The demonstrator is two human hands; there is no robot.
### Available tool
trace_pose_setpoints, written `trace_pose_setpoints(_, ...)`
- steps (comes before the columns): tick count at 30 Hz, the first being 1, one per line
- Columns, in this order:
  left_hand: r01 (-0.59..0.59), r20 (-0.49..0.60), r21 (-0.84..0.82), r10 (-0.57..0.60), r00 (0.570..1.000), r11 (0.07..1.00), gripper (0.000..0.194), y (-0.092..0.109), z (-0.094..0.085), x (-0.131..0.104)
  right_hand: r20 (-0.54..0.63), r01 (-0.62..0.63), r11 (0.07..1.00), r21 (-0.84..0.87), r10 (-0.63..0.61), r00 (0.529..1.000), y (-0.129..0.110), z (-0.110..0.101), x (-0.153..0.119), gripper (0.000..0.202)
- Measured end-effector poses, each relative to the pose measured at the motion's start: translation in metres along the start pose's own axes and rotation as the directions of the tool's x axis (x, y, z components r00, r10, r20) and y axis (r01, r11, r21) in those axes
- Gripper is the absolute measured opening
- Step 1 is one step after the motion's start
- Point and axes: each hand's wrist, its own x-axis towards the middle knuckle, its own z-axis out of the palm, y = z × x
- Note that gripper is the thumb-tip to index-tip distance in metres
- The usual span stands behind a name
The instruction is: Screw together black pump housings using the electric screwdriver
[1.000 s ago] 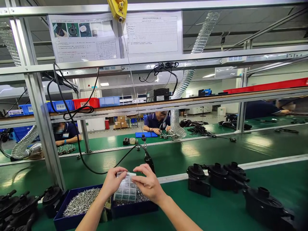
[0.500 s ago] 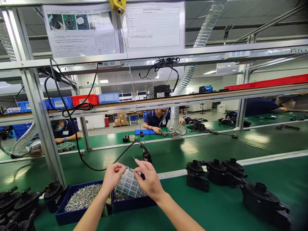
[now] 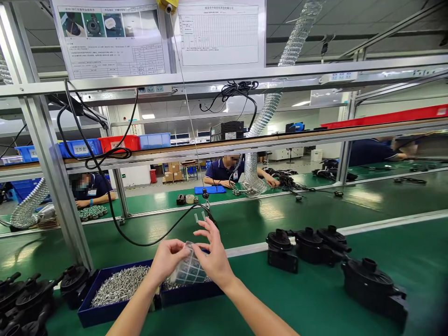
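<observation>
Both my hands hold a clear sheet of small rectangular stickers (image 3: 192, 271) over the trays. My left hand (image 3: 168, 257) pinches its upper left edge between thumb and fingers. At the top edge, the thumb and index finger of my right hand (image 3: 216, 259) close on the sheet, while its other fingers are raised. Two small translucent pieces (image 3: 196, 218) stand at those raised fingertips. Below the sheet is a blue tray (image 3: 192, 297) of small metal parts, partly hidden. Beside it, another blue tray (image 3: 105, 317) holds many metal screws (image 3: 121, 285).
Black round housings with spouts (image 3: 369, 277) stand to the right, and more black housings (image 3: 74, 282) at left. A dark hanging tool (image 3: 212, 215) is partly behind my right hand. A black cable (image 3: 147, 243) loops over the bench. Co-workers (image 3: 224, 171) sit beyond the metal frame.
My right hand has turned and its outer fingers have lifted, with two pieces now visible at the tips instead of one. The sheet has tilted and bent. The view has shifted slightly.
</observation>
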Motion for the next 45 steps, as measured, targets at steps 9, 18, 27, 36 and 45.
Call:
trace_pose_setpoints(9, -0.035, -0.022, 0.12, 0.037, 0.999, 0.992, 0.038, -0.005, -0.004, 0.001, -0.077, 0.142, 0.99, -0.014, -0.143, 0.987, -0.011, 0.0, 0.004, 0.067)
trace_pose_setpoints(18, -0.038, -0.028, 0.148, 0.042, 0.999, 0.988, 0.036, -0.005, -0.005, 0.002, -0.254, 0.295, 0.927, -0.231, -0.35, 0.902, -0.029, -0.038, 0.032, 0.051)
trace_pose_setpoints(27, -0.054, -0.134, 0.23, 0.086, 0.987, 0.972, 0.042, -0.011, -0.002, 0.004, -0.244, 0.116, 0.83, -0.546, -0.289, 0.926, 0.036, -0.162, 0.021, 0.041)
trace_pose_setpoints(36, -0.18, -0.136, 0.268, 0.222, 0.965, 0.946, 0.042, -0.029, -0.011, 0.006, -0.317, -0.105, 0.734, -0.671, -0.156, 0.935, 0.087, -0.223, 0.021, 0.052)
trace_pose_setpoints(45, -0.498, 0.008, 0.744, 0.739, 0.674, 0.446, 0.034, -0.014, 0.009, -0.006, -0.426, -0.25, 0.761, -0.598, -0.038, 0.904, 0.098, -0.239, 0.025, 0.054)
